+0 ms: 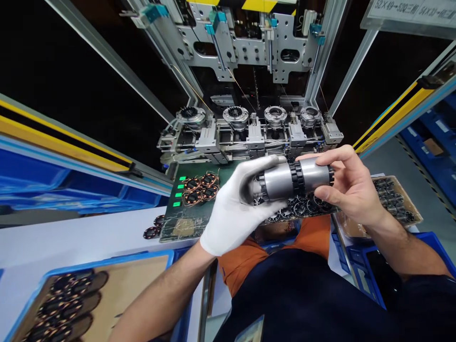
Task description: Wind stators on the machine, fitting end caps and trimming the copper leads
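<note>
Two grey cylindrical stator cores with black toothed end rings are held end to end in front of me. My left hand (228,209), in a white glove, is closed around the left stator core (279,182). My bare right hand (352,185) grips the right stator core (313,175) between thumb and fingers. Just below them, partly hidden by my hands, lie several black-ringed stator cores (300,207). To the left of the glove, copper-wound stators (201,188) rest on the dark green bench top (224,170).
Behind the bench stands a winding machine with several round fixtures (235,114) and thin wires above them. A blue tray (146,259) at lower left holds wound stators; a box (415,209) of cores stands at right. Yellow-edged posts (64,137) flank the machine.
</note>
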A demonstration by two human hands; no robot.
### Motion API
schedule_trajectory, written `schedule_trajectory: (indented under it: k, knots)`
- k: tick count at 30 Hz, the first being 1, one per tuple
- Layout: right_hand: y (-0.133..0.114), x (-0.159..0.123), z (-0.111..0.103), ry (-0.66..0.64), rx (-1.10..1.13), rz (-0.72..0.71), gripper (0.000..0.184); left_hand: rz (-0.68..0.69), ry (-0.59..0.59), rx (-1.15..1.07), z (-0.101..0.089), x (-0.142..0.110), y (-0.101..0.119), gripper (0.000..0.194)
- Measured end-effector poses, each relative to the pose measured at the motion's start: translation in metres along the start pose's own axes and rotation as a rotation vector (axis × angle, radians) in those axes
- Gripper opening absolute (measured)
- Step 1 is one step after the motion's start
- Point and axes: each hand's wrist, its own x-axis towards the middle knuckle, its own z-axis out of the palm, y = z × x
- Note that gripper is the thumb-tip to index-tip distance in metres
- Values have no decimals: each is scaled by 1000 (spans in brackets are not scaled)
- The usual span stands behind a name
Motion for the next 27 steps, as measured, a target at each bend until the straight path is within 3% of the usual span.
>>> schedule_trajectory:
  k: [7,8,11,13,17,23,27]
  knots:
    - [10,1,-2,91,-35,84,61,8,14,-126,1,1,-4,18]
    - [11,1,-2,85,-18,82,60,14,29,-119,1,2,-6,21]
    - [14,2,-3,53,25,71,60,9,39,-72,-1,6,-13,64]
    - [17,3,-3,34,25,70,62,-8,14,-25,-2,8,-18,78]
    - [21,8,-7,26,17,53,54,-40,-18,-9,-2,13,-22,67]
    - [17,23,-29,36,-89,51,56,-68,-29,-60,-4,32,-27,21]
    - [9,63,-65,46,-312,15,57,-81,-38,95,-17,69,-45,28]
